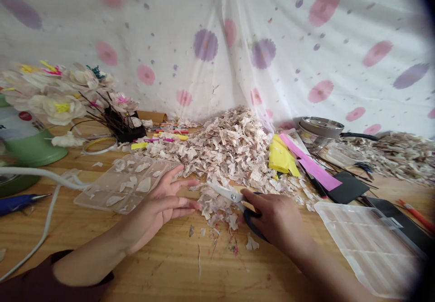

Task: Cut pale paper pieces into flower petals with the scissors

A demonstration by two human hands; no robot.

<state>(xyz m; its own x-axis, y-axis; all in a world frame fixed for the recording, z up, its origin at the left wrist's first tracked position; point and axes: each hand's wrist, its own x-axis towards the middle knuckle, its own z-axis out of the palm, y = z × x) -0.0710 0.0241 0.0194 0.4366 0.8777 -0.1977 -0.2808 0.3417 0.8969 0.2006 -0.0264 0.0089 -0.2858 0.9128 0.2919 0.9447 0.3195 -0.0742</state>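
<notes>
My right hand (277,218) grips a pair of scissors (226,192) by its dark handles, the blades pointing left over pale scraps. To the left, my left hand (170,195) is held with its fingers spread apart and nothing visible between them. Its fingertips are close to the blades but look apart from them. Ahead of both hands rises a big heap of pale, petal-like scraps (231,146), spilling down toward the scissors. A clear compartment tray (102,189) with several loose scraps lies beyond my left wrist.
Handmade flowers (61,105) stand at the left above a green container (41,146). A blue pointed tool (20,204) and white cable (47,222) lie nearby. At right are yellow paper (282,155), a pink strip (316,168), a clear divided box (370,243) and a round metal-rimmed pot (321,127).
</notes>
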